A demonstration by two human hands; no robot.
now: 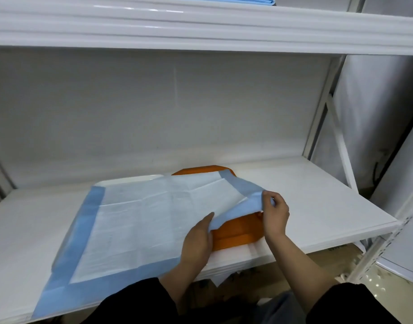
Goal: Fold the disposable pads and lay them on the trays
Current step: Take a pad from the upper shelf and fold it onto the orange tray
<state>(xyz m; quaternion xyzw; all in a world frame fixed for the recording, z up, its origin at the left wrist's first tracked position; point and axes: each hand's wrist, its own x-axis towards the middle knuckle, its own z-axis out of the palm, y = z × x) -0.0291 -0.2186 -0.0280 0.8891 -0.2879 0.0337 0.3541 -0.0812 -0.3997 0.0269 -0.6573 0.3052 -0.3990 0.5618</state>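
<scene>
A disposable pad [140,220], white in the middle with a blue border, lay spread open across a white shelf [306,202], its near-left corner hanging over the shelf's front edge. Its right side covered most of an orange tray [238,232], of which the far edge and the near-right part showed. A white tray [130,179] showed only as a rim beyond the pad's far edge. The left hand [197,242] gripped the pad's right border near the front, thumb on top. The right hand [275,212] pinched the same border farther back and held it lifted off the orange tray. A blue stack [247,0] sat on the shelf above.
</scene>
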